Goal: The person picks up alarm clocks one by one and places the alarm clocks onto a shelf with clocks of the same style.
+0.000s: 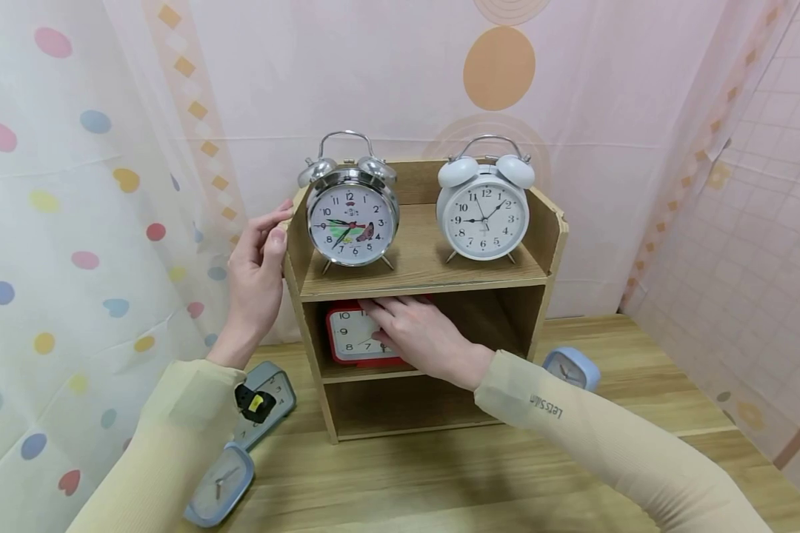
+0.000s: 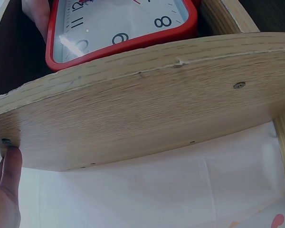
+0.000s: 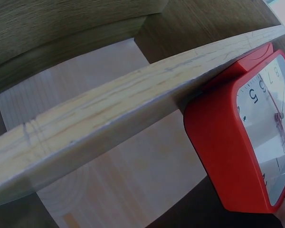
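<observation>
In the head view, my right hand [image 1: 427,337] reaches into the middle compartment of a small wooden shelf [image 1: 433,287]. It grips a red square alarm clock [image 1: 353,333], fingers over the top and thumb across the white dial. The right wrist view shows the red clock [image 3: 223,156] sitting on the shelf board [image 3: 109,111]. My left hand [image 1: 256,285] rests against the outside of the shelf's left side panel [image 2: 147,104], its fingertips touching near the upper edge. Above stand a silver twin-bell clock [image 1: 352,229] on the left and a white twin-bell clock [image 1: 485,222] on the right.
Left of the shelf, a grey-green clock [image 1: 273,400] and a light blue clock [image 1: 220,485] lie on the wooden table [image 1: 400,488]. Another blue clock [image 1: 572,368] is to the right. Patterned curtains [image 1: 400,74] hang behind and at both sides.
</observation>
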`<control>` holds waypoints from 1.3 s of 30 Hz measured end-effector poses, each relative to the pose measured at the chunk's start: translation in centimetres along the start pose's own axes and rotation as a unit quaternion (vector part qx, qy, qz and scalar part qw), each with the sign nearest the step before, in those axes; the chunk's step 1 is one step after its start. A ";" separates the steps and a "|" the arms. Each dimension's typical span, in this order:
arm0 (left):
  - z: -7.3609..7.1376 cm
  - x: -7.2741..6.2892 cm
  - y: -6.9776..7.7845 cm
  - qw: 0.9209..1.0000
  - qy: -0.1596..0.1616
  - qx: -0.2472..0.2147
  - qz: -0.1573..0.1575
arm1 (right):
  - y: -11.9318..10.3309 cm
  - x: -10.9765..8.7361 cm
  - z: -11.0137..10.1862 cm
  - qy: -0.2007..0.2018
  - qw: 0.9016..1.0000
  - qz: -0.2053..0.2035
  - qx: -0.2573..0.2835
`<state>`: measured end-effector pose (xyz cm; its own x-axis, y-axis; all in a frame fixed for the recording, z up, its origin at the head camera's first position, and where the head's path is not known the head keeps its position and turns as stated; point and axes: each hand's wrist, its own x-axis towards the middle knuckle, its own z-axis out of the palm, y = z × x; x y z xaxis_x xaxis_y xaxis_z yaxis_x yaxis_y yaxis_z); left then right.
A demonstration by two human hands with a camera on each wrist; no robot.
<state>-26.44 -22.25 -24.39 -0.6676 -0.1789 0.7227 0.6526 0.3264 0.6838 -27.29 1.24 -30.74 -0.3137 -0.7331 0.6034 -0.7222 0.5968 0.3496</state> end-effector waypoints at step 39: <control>0.0 0.0 0.0 1.000 -0.003 -0.001 -0.001 | -0.8 0.9 0.5 0.001 1.000 -0.007 -0.012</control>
<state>-26.44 -22.24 -24.42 -0.6704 -0.1741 0.7213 0.6527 0.3238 0.6849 -27.30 -0.09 -30.85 -0.3024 -0.7402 0.6005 -0.7114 0.5946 0.3747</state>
